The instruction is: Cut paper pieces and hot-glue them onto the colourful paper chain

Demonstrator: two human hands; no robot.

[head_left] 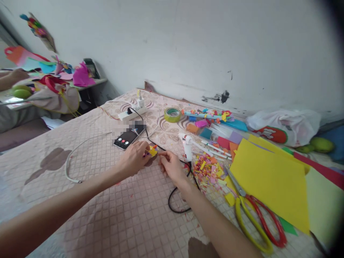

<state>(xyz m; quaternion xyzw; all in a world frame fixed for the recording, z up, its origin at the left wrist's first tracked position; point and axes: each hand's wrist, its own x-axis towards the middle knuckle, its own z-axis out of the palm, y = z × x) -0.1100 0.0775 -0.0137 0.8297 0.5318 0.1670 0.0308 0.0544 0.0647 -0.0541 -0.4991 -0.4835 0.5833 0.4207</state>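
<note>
My left hand (pixel 135 156) is closed in a pinch on a small yellow paper flower (pixel 153 151) with bits of orange and purple on it. Its fingertips cover part of the piece. Just to the right, my right hand (pixel 172 166) has its fingers curled and pressed together, close to the flower's edge; whatever they may hold is too small to see. Behind my left hand lies a phone (pixel 130 136) with a lit screen. A white glue gun (pixel 186 147) rests to the right of my right hand, its black cord (pixel 170 200) looping underneath.
Scissors (pixel 254 211) with red and yellow handles lie beside yellow paper sheets (pixel 271 179). Paper scraps (pixel 206 166), green tape (pixel 172 114) and a power strip (pixel 133 113) are on the tablecloth. A plastic bag (pixel 285 125) sits by the wall. Another person's hand (pixel 17 76) shows at far left.
</note>
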